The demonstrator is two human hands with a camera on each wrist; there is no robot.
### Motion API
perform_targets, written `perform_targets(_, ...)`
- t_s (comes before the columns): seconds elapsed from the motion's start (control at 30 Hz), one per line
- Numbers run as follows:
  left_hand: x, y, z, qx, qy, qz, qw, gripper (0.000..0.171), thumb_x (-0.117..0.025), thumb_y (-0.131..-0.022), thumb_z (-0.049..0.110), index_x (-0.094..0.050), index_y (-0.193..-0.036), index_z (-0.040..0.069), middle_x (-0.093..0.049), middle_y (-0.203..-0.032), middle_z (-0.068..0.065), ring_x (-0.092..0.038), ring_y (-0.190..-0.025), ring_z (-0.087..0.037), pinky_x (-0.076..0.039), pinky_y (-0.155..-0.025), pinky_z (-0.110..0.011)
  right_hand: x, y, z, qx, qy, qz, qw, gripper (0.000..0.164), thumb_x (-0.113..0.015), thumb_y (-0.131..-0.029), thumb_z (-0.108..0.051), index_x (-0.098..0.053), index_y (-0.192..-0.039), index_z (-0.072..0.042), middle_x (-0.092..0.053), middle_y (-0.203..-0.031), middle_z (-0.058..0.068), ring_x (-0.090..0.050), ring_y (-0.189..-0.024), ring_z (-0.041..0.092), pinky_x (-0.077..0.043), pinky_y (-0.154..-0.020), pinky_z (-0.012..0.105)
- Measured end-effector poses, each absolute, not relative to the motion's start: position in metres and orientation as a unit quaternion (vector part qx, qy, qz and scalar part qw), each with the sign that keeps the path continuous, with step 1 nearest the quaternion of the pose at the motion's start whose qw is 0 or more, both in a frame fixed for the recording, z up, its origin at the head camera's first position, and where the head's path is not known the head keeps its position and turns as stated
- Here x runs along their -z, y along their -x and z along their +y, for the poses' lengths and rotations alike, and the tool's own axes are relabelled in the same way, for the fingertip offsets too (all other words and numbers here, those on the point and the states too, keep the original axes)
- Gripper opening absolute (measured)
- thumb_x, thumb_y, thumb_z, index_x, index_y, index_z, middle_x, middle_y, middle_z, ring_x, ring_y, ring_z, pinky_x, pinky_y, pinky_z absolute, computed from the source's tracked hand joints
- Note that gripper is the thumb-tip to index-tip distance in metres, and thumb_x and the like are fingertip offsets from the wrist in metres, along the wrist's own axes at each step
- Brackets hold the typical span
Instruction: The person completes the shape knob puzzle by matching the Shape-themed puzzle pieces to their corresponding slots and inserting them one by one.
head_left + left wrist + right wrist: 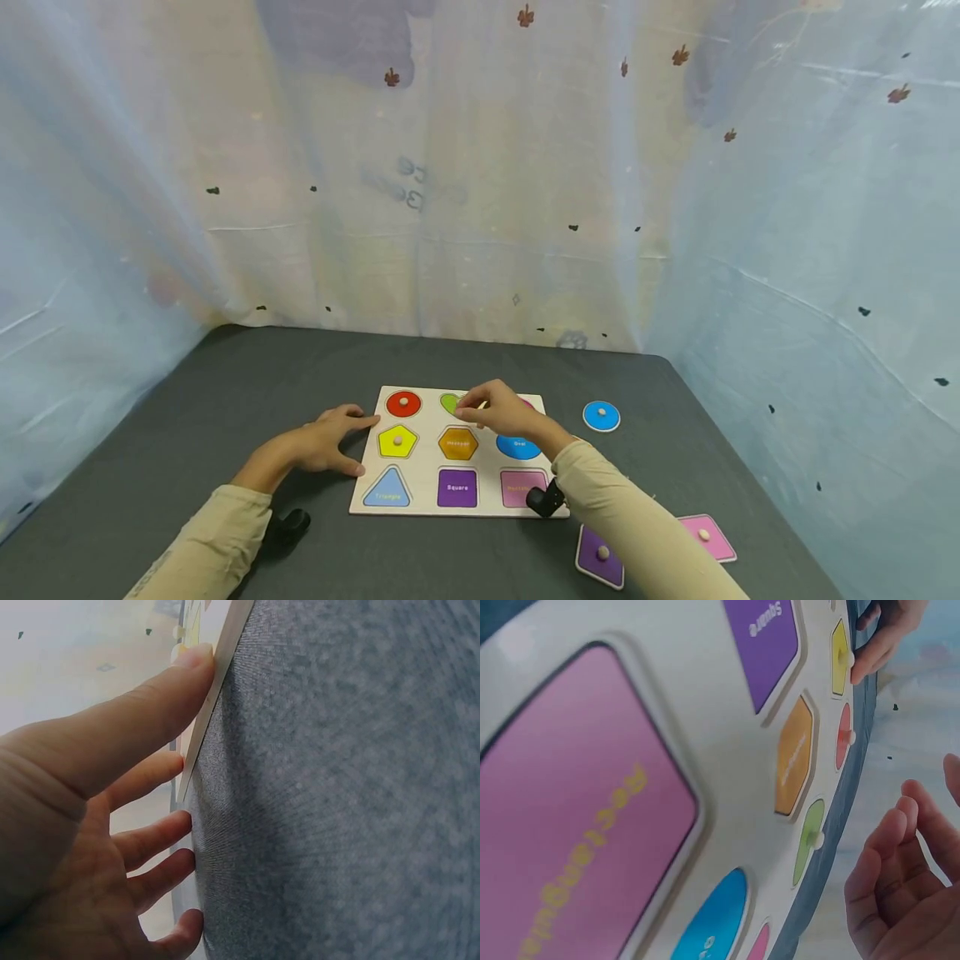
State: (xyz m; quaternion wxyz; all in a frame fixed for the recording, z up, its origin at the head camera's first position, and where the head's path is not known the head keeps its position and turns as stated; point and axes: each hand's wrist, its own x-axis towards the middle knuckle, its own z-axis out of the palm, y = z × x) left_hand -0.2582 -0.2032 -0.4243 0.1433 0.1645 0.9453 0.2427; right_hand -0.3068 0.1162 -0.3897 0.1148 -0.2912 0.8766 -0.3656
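Note:
A white wooden shape puzzle board (420, 487) lies on the table. My left hand (322, 442) steadies its left side, thumb and forefinger spread along the edge; the left wrist view shows the thumb (150, 712) on the rim. Above the top row is my right hand (498, 412), fingers loosely bent and holding nothing. Just below those fingers, the green heart piece (810, 838) sits in the board, its knob free of the hand. A red circle (403, 404) and a yellow pentagon (397, 442) with knobs are also in the board. My right hand partly covers a magenta shape (759, 943).
Printed recesses include an orange hexagon (458, 443), blue oval (517, 448), triangle (387, 490), purple square (457, 489) and pink rectangle (523, 477). Loose on the right lie a blue oval piece (602, 416), a purple piece (596, 567) and a pink piece (708, 537), partly behind my right sleeve.

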Motion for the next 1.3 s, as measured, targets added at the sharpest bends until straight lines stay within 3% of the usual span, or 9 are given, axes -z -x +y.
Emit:
perform_targets(0.17, 0.423, 0.258, -0.202, -0.242, -0.163, 0.946, 0.144, 0.093, -0.088, -0.077, 0.036, -0.042, -0.155, 0.014, -0.032, -0.157, -0.025, -0.03, -0.143, -0.05, -0.03, -0.107, -0.074, 0.391, 0.304, 0.131, 0.372, 0.286, 0.875, 0.117, 0.024, -0.064, -0.1, -0.019, -0.075, -0.11, 0.0, -0.074, -0.106, 0.015, -0.061, -0.074, 0.015, -0.057, -0.072, 0.034)
perform_targets(0.27, 0.424, 0.258, -0.203, -0.241, -0.164, 0.945, 0.145, 0.093, -0.088, -0.077, 0.036, -0.042, -0.155, 0.013, -0.031, -0.157, -0.025, -0.029, -0.143, -0.051, -0.03, -0.107, -0.074, 0.392, 0.302, 0.141, 0.381, 0.283, 0.872, 0.116, 0.027, -0.063, -0.101, -0.019, -0.073, -0.112, 0.004, -0.073, -0.107, 0.02, -0.066, -0.081, 0.028, -0.06, -0.08, 0.044)
perform_targets(0.4, 0.425, 0.259, -0.205, -0.236, -0.164, 0.947, 0.146, 0.093, -0.088, -0.078, 0.036, -0.041, -0.156, 0.013, -0.031, -0.157, -0.025, -0.029, -0.143, -0.05, -0.031, -0.106, -0.074, 0.396, 0.302, 0.154, 0.388, 0.281, 0.87, 0.12, 0.032, -0.06, -0.102, -0.02, -0.071, -0.116, 0.007, -0.071, -0.11, 0.023, -0.066, -0.095, 0.041, -0.061, -0.084, 0.042)
perform_targets(0.53, 0.424, 0.259, -0.205, -0.24, -0.163, 0.946, 0.146, 0.094, -0.088, -0.077, 0.037, -0.041, -0.156, 0.013, -0.031, -0.157, -0.026, -0.029, -0.143, -0.05, -0.031, -0.107, -0.074, 0.399, 0.303, 0.167, 0.389, 0.271, 0.872, 0.123, 0.033, -0.061, -0.102, -0.022, -0.071, -0.116, 0.006, -0.071, -0.112, 0.023, -0.067, -0.094, 0.036, -0.061, -0.082, 0.036)
perform_targets(0.77, 0.424, 0.259, -0.204, -0.243, -0.163, 0.944, 0.149, 0.094, -0.088, -0.078, 0.037, -0.041, -0.156, 0.013, -0.03, -0.157, -0.026, -0.029, -0.143, -0.05, -0.032, -0.107, -0.073, 0.401, 0.298, 0.192, 0.387, 0.257, 0.879, 0.108, 0.032, -0.064, -0.1, -0.023, -0.072, -0.115, 0.004, -0.071, -0.107, 0.022, -0.066, -0.087, 0.032, -0.06, -0.082, 0.046)
perform_targets(1.0, 0.424, 0.26, -0.205, -0.244, -0.167, 0.944, 0.148, 0.093, -0.088, -0.078, 0.035, -0.042, -0.155, 0.012, -0.031, -0.157, -0.026, -0.03, -0.142, -0.05, -0.033, -0.106, -0.072, 0.404, 0.295, 0.209, 0.382, 0.271, 0.88, 0.08, 0.031, -0.063, -0.1, -0.019, -0.072, -0.113, 0.007, -0.071, -0.105, 0.024, -0.062, -0.078, 0.026, -0.057, -0.072, 0.03)
perform_targets(1.2, 0.424, 0.26, -0.205, -0.246, -0.169, 0.943, 0.149, 0.093, -0.088, -0.078, 0.035, -0.042, -0.155, 0.011, -0.03, -0.157, -0.027, -0.029, -0.142, -0.051, -0.033, -0.106, -0.072, 0.407, 0.293, 0.223, 0.402, 0.284, 0.867, 0.076, 0.029, -0.062, -0.101, -0.016, -0.071, -0.112, 0.01, -0.069, -0.104, 0.03, -0.065, -0.082, 0.04, -0.061, -0.078, 0.043)
perform_targets(1.3, 0.424, 0.26, -0.204, -0.245, -0.169, 0.943, 0.149, 0.093, -0.088, -0.078, 0.035, -0.042, -0.155, 0.012, -0.031, -0.157, -0.027, -0.03, -0.142, -0.051, -0.032, -0.107, -0.072, 0.406, 0.291, 0.229, 0.4, 0.274, 0.872, 0.073, 0.029, -0.063, -0.101, -0.017, -0.071, -0.112, 0.008, -0.071, -0.104, 0.028, -0.066, -0.083, 0.04, -0.061, -0.077, 0.045)
